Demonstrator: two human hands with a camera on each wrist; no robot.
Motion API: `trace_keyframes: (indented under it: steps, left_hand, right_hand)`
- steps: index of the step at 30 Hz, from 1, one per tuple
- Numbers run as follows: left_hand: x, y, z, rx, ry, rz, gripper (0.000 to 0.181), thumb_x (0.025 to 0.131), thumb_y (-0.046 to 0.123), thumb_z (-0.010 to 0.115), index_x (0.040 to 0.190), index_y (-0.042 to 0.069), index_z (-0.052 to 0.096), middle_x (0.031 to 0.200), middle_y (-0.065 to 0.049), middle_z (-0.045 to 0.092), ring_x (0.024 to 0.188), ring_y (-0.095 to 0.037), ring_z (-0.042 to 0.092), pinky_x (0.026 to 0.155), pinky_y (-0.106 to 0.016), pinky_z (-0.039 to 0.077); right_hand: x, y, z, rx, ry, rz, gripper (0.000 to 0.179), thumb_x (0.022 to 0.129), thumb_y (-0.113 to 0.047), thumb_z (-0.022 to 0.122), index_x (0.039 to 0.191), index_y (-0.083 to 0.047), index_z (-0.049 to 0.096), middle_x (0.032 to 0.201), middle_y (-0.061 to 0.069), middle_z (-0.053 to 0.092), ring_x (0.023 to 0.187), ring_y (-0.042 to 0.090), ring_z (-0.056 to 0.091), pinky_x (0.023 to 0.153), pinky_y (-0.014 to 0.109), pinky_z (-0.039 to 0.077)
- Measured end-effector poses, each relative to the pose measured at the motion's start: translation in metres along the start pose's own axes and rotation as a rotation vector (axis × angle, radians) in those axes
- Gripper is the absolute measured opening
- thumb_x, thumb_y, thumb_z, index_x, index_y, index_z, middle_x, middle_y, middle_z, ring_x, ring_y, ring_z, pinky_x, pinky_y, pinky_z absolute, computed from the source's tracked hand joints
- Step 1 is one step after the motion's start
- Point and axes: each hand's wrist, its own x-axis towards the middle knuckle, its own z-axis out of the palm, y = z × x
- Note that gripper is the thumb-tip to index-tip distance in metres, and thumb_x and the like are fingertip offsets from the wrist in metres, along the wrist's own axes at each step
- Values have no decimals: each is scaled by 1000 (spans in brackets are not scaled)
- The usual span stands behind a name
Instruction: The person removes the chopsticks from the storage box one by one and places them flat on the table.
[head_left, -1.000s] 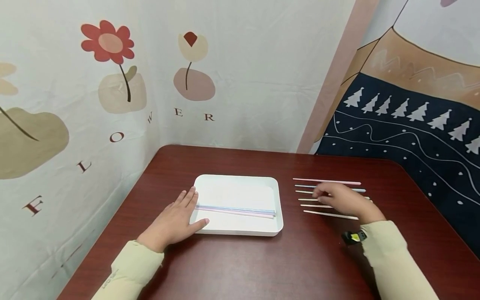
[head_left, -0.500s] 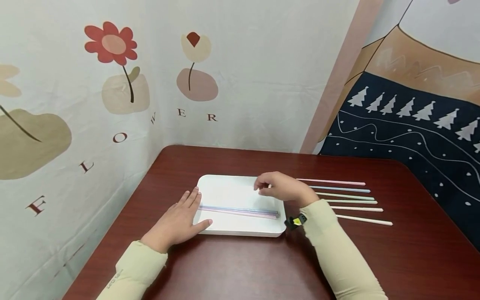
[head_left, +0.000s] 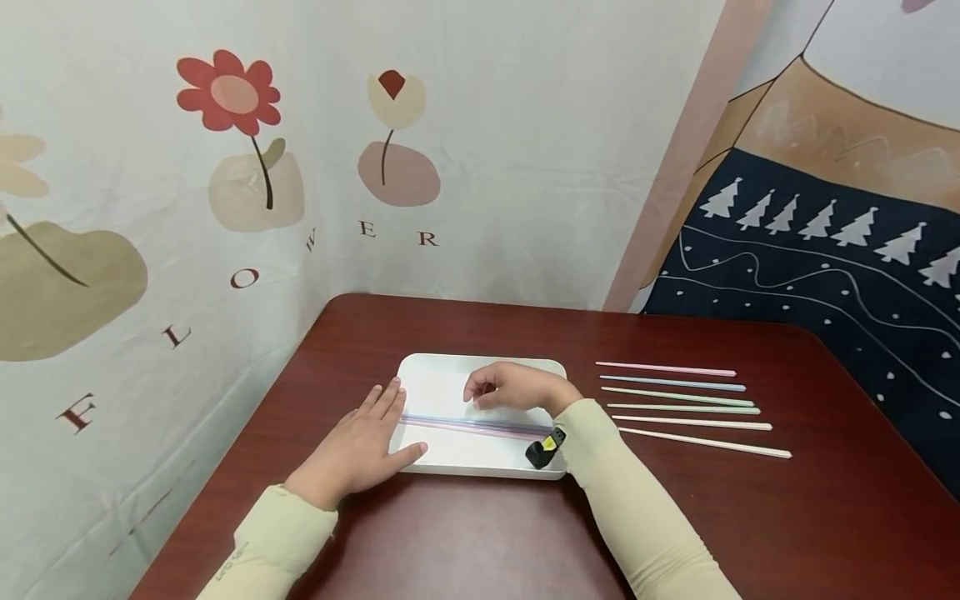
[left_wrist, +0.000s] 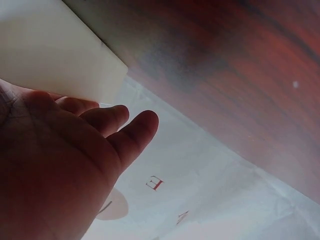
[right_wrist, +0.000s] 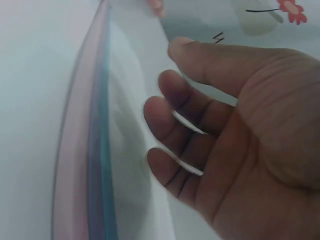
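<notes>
A shallow white tray [head_left: 442,383] lies on the table, with a few pink and blue chopsticks [head_left: 465,426] lying lengthwise in it. My left hand [head_left: 360,437] rests at the tray's left rim, fingers straight along the edge and thumb over the near corner. In the left wrist view its extended fingers [left_wrist: 137,132] are beside the tray's pale wall. Above the tray my right hand [head_left: 517,386] hovers just beyond the chopsticks. The right wrist view shows its fingers [right_wrist: 160,117] loosely bent with nothing in them, beside the pink and blue chopsticks [right_wrist: 85,150].
Several tapered chopsticks [head_left: 678,398] in pink, blue, green and cream lie spread in a row right of the tray. The brown table [head_left: 465,525] meets a printed cloth wall [head_left: 510,233] at the back and left.
My right hand has moved left from over the row of chopsticks to above the tray. The left hand stays at the tray's rim; the chopsticks keep their places.
</notes>
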Motion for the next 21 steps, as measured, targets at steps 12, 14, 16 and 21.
trace_keyframes:
  steps: [12, 14, 16, 21]
  left_hand:
    - [-3, 1, -3, 1, 12, 2, 96, 94, 69, 47, 152, -5, 30, 163, -18, 18, 147, -42, 20, 109, -59, 32]
    - [-3, 1, -4, -4, 14, 4, 96, 94, 68, 46, 152, -6, 31, 163, -18, 18, 147, -43, 20, 109, -59, 32]
    - [-2, 1, -4, -8, 5, 3, 96, 94, 69, 45, 153, -5, 30, 163, -18, 17, 147, -42, 19, 109, -60, 32]
    - [-2, 2, -3, -7, 0, 6, 97, 94, 70, 44, 153, -5, 29, 163, -18, 17, 147, -43, 19, 110, -59, 31]
  right_hand:
    - [6, -2, 10, -70, -34, 63, 11, 92, -3, 64, 94, -13, 68, 78, -6, 57, 71, 7, 49, 66, 23, 43]
    - [7, -3, 12, -97, -31, 78, 11, 92, -5, 65, 93, -16, 68, 77, -7, 57, 71, 6, 50, 66, 23, 43]
    - [7, -3, 13, -124, -28, 93, 12, 93, -7, 66, 91, -19, 68, 76, -8, 58, 70, 6, 50, 67, 23, 44]
    - [7, -3, 17, -165, -22, 113, 13, 94, -9, 68, 91, -22, 68, 76, -8, 59, 71, 6, 51, 68, 23, 45]
